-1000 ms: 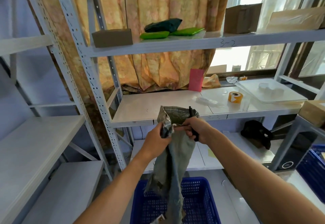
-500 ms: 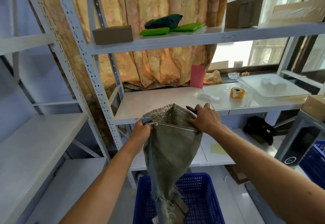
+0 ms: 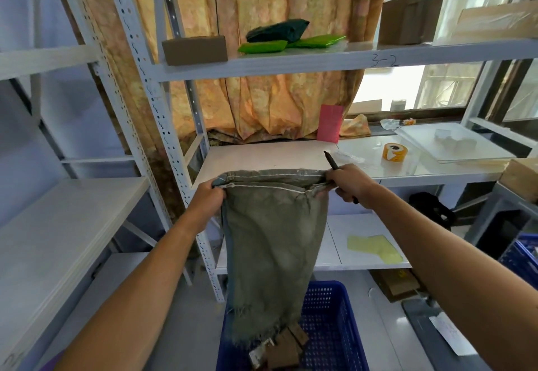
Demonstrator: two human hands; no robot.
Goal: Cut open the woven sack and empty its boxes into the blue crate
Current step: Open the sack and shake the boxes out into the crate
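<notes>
A grey-green woven sack (image 3: 273,242) hangs upside down above the blue crate (image 3: 326,327), its frayed cut end down and its stitched seam stretched flat at the top. My left hand (image 3: 208,198) grips the seam's left corner. My right hand (image 3: 348,184) grips the right corner and also holds a thin black cutter (image 3: 332,161) that points up and away. Small brown cardboard boxes (image 3: 286,347) lie in the crate under the frayed end.
A white metal shelf rack (image 3: 163,126) stands right behind the sack, with a tape roll (image 3: 394,152), a pink card (image 3: 330,123) and a clear tray on its middle shelf. Another blue crate (image 3: 522,260) sits at the right. White shelves run along the left.
My hands moved apart and pulled the bunched top of the sack out into a flat, wide seam. The sack now hangs broader over the crate, and boxes show below it.
</notes>
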